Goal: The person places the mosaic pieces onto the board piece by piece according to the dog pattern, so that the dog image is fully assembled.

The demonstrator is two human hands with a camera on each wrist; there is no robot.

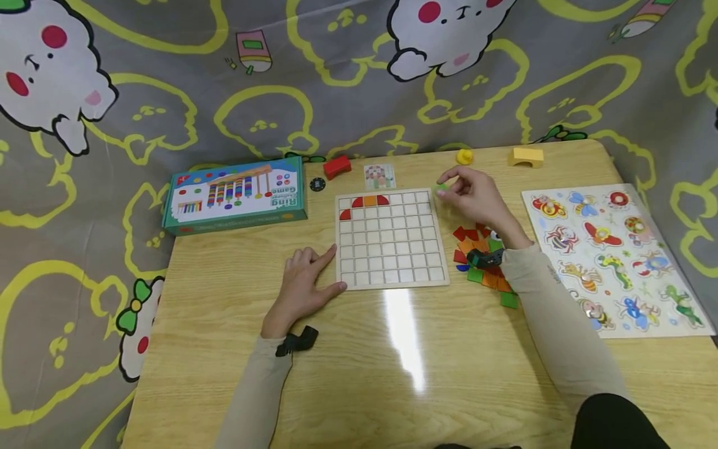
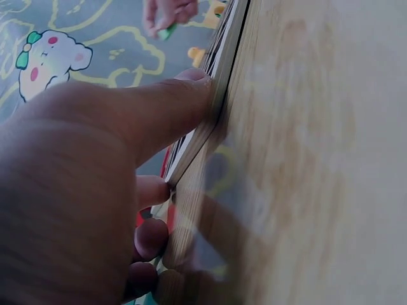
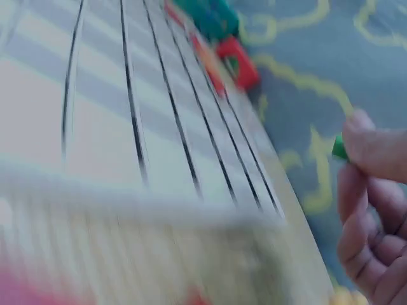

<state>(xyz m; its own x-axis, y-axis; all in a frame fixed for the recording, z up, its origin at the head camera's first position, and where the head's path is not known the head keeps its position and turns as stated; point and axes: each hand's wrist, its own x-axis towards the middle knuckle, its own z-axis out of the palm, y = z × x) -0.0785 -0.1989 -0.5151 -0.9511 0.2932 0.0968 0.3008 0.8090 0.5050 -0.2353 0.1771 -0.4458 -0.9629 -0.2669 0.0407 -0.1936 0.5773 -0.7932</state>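
A wooden grid board [image 1: 387, 243] lies on the table, with red quarter-round pieces [image 1: 383, 200] and an orange square [image 1: 370, 201] in cells at its top left. My left hand [image 1: 303, 280] rests at the board's left side, index finger and thumb touching the edge near the lower corner. In the left wrist view, the thumb [image 2: 172, 105] presses the board's side. Above the board's upper right corner, my right hand [image 1: 473, 193] pinches a small green piece [image 3: 339, 147] between thumb and fingertips; its full shape is hidden. A pile of coloured pieces [image 1: 473, 246] lies beneath the right wrist.
A ring game box [image 1: 235, 196] stands at the back left. Behind the board are a black round chip [image 1: 317, 184], a red block [image 1: 337, 166], a picture card [image 1: 379, 176], a yellow figure [image 1: 464, 156] and a yellow arch block [image 1: 526, 157]. An insect puzzle board [image 1: 611, 249] lies right.
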